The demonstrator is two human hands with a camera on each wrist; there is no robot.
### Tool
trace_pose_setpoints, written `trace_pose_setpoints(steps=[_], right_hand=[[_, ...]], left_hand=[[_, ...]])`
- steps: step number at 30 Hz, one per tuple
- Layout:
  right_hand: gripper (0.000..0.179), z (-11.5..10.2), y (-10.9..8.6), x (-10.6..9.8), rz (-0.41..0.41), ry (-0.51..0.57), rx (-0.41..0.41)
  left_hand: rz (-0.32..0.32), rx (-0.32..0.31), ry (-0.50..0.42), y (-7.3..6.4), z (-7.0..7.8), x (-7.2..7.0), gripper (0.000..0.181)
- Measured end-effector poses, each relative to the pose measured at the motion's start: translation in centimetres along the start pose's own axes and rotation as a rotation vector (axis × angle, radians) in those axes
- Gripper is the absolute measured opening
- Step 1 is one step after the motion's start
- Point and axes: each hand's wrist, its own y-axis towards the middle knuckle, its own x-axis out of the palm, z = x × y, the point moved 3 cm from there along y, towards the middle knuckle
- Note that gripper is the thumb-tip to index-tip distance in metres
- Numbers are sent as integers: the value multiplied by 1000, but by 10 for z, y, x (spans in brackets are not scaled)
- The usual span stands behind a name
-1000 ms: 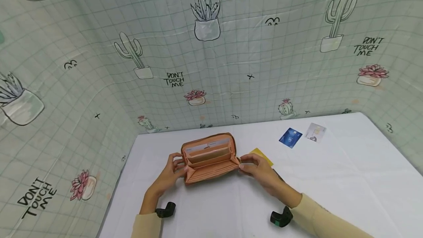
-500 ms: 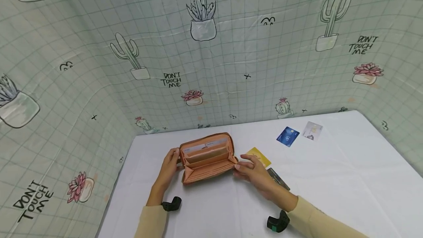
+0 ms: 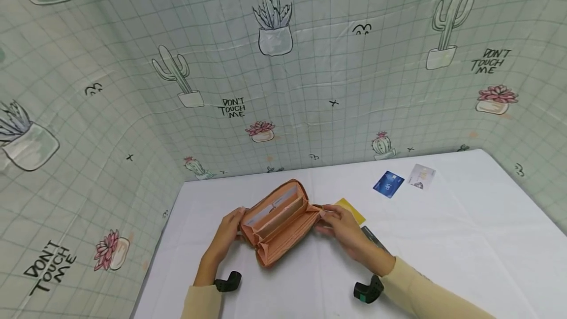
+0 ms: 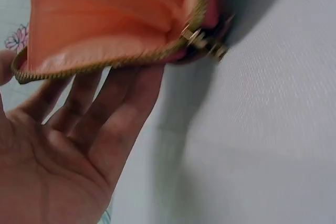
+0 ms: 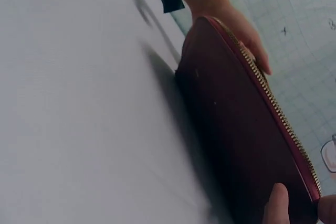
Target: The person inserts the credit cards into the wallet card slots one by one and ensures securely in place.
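Observation:
An unzipped long wallet (image 3: 283, 225), orange inside with several pockets, is held tilted over the white table in the head view. White papers (image 3: 274, 208) show in its back pocket. My left hand (image 3: 227, 230) grips its left end, with the fingers behind it in the left wrist view. A brass zipper pull (image 4: 194, 38) hangs at the corner there. At the right end, my right hand (image 3: 347, 230) pinches the edge between thumb and fingers. The wallet's dark maroon outside (image 5: 236, 119) and toothed zipper (image 5: 273, 103) fill much of the right wrist view.
Beside my right hand lie a yellow card (image 3: 353, 211) and a dark grey card (image 3: 373, 238), partly hidden by that hand and wrist. Farther back are a blue card (image 3: 389, 184) and a silver card (image 3: 422, 176). A patterned cloth (image 3: 310, 87) rises behind the table.
The wallet has turned so that it slants more, its lower left corner swung toward me and to the right. My left hand has moved from its lower left corner up along its left end.

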Motion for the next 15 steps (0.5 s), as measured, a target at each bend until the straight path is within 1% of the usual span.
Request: trace_pose_setpoints(steps=[5,8,11,15], right_hand=[[48,-4,8,2,-5,-38,3],[47,-8,14,4,-1,-58,10],[46,-10,21,7,-1,-76,10],[46,-15,32,12,-8,-81,-4]], left_hand=[[-144,15,5,-6,5,-4,53],[-209,31,17,-7,9,-7,53],[-228,30,24,-8,12,-8,49],[-215,9,19,-8,14,-8,42]])
